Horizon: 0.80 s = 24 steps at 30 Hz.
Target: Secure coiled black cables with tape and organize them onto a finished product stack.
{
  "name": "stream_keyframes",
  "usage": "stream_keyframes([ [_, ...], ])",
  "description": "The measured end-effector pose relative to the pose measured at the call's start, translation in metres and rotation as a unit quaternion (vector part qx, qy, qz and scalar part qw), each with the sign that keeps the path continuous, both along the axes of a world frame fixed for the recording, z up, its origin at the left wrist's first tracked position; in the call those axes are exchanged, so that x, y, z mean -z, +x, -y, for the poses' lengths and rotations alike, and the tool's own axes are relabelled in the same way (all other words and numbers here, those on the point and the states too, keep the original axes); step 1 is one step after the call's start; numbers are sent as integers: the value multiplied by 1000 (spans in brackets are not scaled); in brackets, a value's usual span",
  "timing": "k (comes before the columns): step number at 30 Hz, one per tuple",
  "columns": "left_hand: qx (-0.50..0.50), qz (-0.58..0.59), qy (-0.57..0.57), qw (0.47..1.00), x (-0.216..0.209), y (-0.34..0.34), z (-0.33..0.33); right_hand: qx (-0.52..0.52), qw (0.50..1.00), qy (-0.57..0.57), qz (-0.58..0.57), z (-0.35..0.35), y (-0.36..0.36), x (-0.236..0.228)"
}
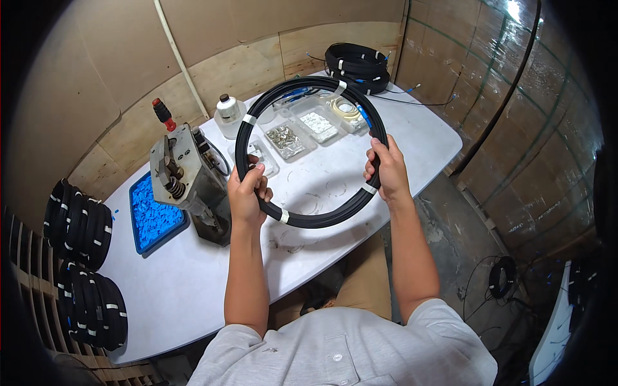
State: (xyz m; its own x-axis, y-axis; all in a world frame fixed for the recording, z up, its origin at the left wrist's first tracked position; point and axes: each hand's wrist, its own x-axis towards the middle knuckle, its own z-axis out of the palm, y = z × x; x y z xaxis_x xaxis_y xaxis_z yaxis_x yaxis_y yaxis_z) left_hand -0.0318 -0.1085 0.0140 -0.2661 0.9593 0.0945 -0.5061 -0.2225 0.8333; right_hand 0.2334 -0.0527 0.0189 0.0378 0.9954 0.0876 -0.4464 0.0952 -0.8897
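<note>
Your left fingers (264, 192) and right fingers (369, 165) are gripping a black cable coil (322, 219) above the white surface (164, 299).

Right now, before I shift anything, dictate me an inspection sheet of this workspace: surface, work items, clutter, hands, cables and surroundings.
Surface: white table, dark scuff marks near the middle.
Work items: black cable coil, bound with white bands, held above the table.
Clutter: metal press-like machine, blue tray of blue pieces, white bottle, clear trays of small parts.
Hands: left hand and right hand grip opposite sides of the coil.
Cables: coil stack at the far end, loose ends trailing; more coils at left.
Surroundings: plastic-wrapped cartons at right.
</note>
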Motion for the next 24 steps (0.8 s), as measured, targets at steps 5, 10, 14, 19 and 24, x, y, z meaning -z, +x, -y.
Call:
stream_keyframes([
  [5, 0, -9, 5, 1000, -2, 1, 2, 59, 988, -3, 142, -2, -2, 4],
  [10, -5, -27, 7, 1000, -5, -1, 1, 104, 981, -2, 165, 3, -11, 3],
  [14, -6, -28, 11, 1000, -4, -4, -1, 83, 986, 13, 143, 4, -12, 4],
  [19, -5, -18, -2, 1000, -2, -6, -1, 51, 992, 9, 116, 4, -10, 4],
  [24, -1, -20, -6, 1000, 0, -7, 0, 20, 994, 3, 104, 5, -7, 4],
])
